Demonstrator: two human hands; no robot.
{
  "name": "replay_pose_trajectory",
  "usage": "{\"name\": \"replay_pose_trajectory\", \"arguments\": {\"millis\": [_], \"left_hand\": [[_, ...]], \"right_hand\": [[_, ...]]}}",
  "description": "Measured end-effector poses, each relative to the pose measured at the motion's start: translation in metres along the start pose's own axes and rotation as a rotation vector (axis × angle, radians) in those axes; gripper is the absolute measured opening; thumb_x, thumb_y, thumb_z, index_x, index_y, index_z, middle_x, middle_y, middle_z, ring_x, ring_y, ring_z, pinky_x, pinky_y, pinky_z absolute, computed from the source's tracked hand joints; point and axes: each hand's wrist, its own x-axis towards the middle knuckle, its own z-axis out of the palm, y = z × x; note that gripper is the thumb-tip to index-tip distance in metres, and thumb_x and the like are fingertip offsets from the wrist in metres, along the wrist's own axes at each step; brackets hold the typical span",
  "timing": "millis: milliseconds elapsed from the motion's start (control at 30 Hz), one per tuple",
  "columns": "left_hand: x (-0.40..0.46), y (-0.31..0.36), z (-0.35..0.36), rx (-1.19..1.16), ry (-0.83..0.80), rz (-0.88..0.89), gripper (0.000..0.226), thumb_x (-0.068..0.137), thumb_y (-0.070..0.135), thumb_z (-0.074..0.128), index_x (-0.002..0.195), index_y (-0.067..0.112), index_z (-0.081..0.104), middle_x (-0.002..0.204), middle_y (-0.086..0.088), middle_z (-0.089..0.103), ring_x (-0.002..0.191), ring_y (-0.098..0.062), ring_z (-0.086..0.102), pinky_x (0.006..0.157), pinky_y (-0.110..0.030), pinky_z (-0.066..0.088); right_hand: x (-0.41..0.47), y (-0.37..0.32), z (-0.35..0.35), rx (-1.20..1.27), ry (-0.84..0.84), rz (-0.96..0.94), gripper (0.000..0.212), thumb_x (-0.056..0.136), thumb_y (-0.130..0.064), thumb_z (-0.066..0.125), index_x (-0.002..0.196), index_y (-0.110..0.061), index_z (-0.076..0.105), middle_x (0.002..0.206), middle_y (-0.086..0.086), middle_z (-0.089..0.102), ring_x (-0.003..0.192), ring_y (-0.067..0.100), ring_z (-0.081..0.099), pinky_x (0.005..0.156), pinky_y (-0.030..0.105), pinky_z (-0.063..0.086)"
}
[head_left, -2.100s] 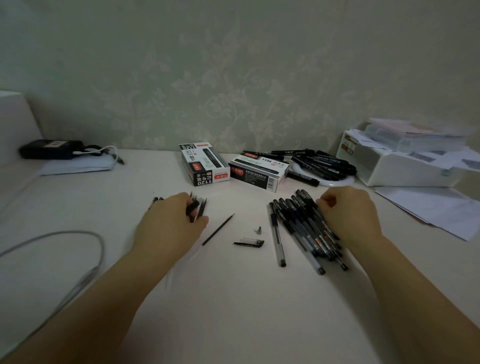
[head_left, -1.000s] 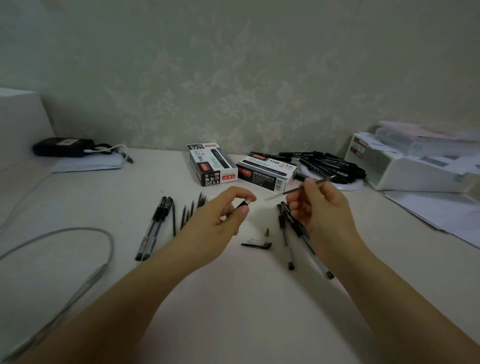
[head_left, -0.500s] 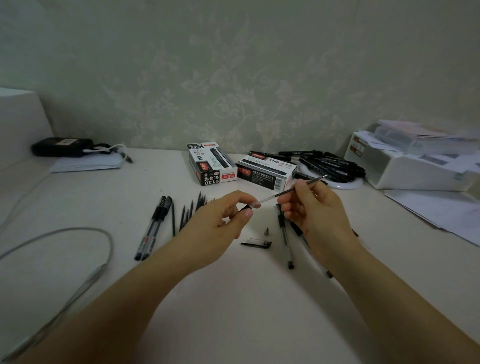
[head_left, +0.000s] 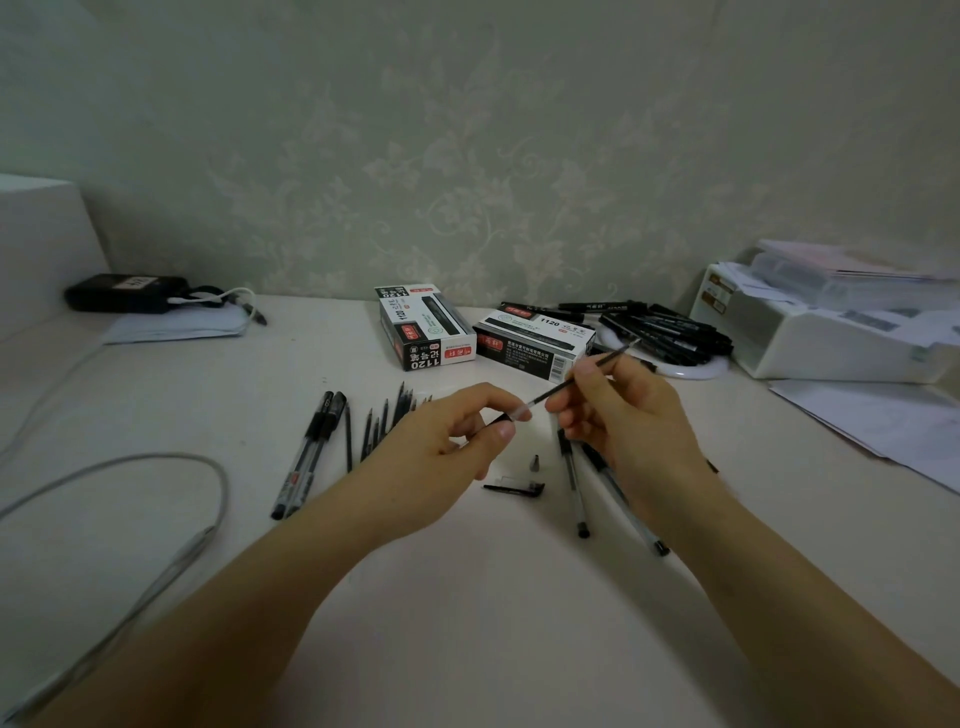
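Counter (head_left: 493, 597) — off-white. Pen boxes (head_left: 426, 327) — black, white, red labels. Refill (head_left: 582, 376) — black. Wall (head_left: 467, 156) — pale green, floral pattern.

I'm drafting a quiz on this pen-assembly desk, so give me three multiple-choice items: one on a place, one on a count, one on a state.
1. Where does the black pen cap lie?
A. on the table, between the two wrists
B. on top of a box
C. on the papers

2. How many 1120 boxes lie near the wall?
A. one
B. two
C. four

3. What is the right hand doing?
A. lying flat on the desk
B. gripping a box
C. pinching a refill

Answers:
1 A: the cap lies on bare table just below both hands.
2 B: two printed boxes lie side by side.
3 C: the fingers pinch the refill, which points at the barrel held by the left hand.
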Motion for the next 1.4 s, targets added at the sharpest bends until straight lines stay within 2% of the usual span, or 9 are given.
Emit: {"name": "replay_pose_trajectory", "arguments": {"millis": [133, 267, 433, 567, 867, 1000, 1133, 1233, 1400], "left_hand": [[0.0, -0.002, 0.002, 0.009, -0.006, -0.016, 0.013, 0.099, 0.038, 0.046, 0.104, 0.045, 0.056, 0.065, 0.01, 0.056, 0.057, 0.005, 0.052, 0.054, -0.008, 0.039], [0.002, -0.006, -0.001, -0.008, 0.06, -0.043, 0.012, 0.098, 0.038, 0.046, 0.104, 0.044, 0.054, 0.062, 0.01, 0.056, 0.054, 0.005, 0.051, 0.051, -0.011, 0.039], [0.003, -0.009, -0.001, 0.01, 0.08, -0.057, 0.013, 0.098, 0.038, 0.045, 0.104, 0.046, 0.054, 0.061, 0.01, 0.055, 0.057, 0.004, 0.052, 0.054, -0.016, 0.041], [0.003, -0.01, -0.001, 0.04, 0.073, -0.043, 0.015, 0.099, 0.038, 0.045, 0.106, 0.048, 0.052, 0.062, 0.009, 0.056, 0.06, 0.004, 0.054, 0.055, -0.01, 0.04], [0.003, -0.013, -0.001, 0.084, 0.071, -0.075, 0.016, 0.098, 0.039, 0.045, 0.103, 0.052, 0.053, 0.064, 0.007, 0.057, 0.057, 0.004, 0.053, 0.052, -0.009, 0.041], [0.003, -0.013, 0.0, 0.088, 0.077, -0.071, 0.016, 0.097, 0.039, 0.046, 0.103, 0.052, 0.054, 0.064, 0.009, 0.056, 0.059, 0.004, 0.053, 0.054, -0.008, 0.041], [0.001, -0.014, 0.001, 0.075, 0.064, -0.076, 0.017, 0.097, 0.039, 0.046, 0.103, 0.053, 0.054, 0.065, 0.009, 0.055, 0.059, 0.004, 0.053, 0.054, -0.008, 0.041], [0.001, -0.014, 0.002, 0.057, 0.055, -0.081, 0.017, 0.097, 0.038, 0.047, 0.102, 0.052, 0.055, 0.064, 0.012, 0.055, 0.059, 0.005, 0.054, 0.054, -0.007, 0.042], [0.001, -0.015, 0.0, 0.102, 0.049, -0.097, 0.016, 0.098, 0.039, 0.046, 0.104, 0.052, 0.053, 0.065, 0.011, 0.057, 0.061, 0.003, 0.054, 0.055, -0.01, 0.046]], "right_hand": [[-0.007, 0.003, 0.008, -0.183, -0.182, 0.004, 0.019, 0.092, -0.033, 0.063, 0.097, -0.016, 0.072, 0.079, 0.001, 0.072, 0.062, 0.008, 0.062, 0.06, 0.017, 0.052], [-0.008, 0.003, 0.006, -0.4, -0.221, -0.005, 0.037, 0.075, -0.055, 0.069, 0.099, -0.028, 0.071, 0.084, -0.006, 0.069, 0.062, 0.001, 0.06, 0.059, 0.013, 0.05], [-0.006, 0.011, -0.004, -1.036, -0.344, -0.164, 0.021, 0.079, -0.049, 0.075, 0.095, -0.036, 0.068, 0.087, -0.015, 0.057, 0.077, -0.002, 0.05, 0.063, 0.014, 0.035], [-0.006, 0.016, -0.004, -1.057, -0.424, -0.189, 0.01, 0.084, -0.042, 0.073, 0.088, -0.036, 0.067, 0.087, -0.015, 0.053, 0.077, -0.004, 0.047, 0.065, 0.014, 0.031], [-0.002, 0.019, -0.008, -1.005, -0.359, -0.202, 0.018, 0.082, -0.047, 0.072, 0.094, -0.034, 0.068, 0.087, -0.015, 0.057, 0.082, -0.006, 0.049, 0.064, 0.013, 0.035], [0.0, 0.018, -0.007, -0.993, -0.255, -0.264, 0.017, 0.093, -0.022, 0.065, 0.109, -0.026, 0.069, 0.097, -0.01, 0.057, 0.081, 0.004, 0.054, 0.076, 0.018, 0.044], [0.002, 0.019, -0.005, -1.119, -0.348, -0.256, 0.027, 0.097, -0.009, 0.058, 0.119, -0.017, 0.07, 0.111, 0.0, 0.062, 0.099, 0.012, 0.057, 0.091, 0.023, 0.044], [0.004, 0.018, -0.003, -1.142, -0.342, -0.255, 0.022, 0.096, -0.009, 0.06, 0.112, -0.015, 0.074, 0.106, 0.003, 0.065, 0.102, 0.017, 0.059, 0.092, 0.031, 0.045], [0.001, 0.014, -0.008, -1.018, -0.313, -0.308, 0.04, 0.094, 0.003, 0.054, 0.125, -0.02, 0.066, 0.111, -0.001, 0.065, 0.096, 0.009, 0.057, 0.091, 0.022, 0.046]]}}
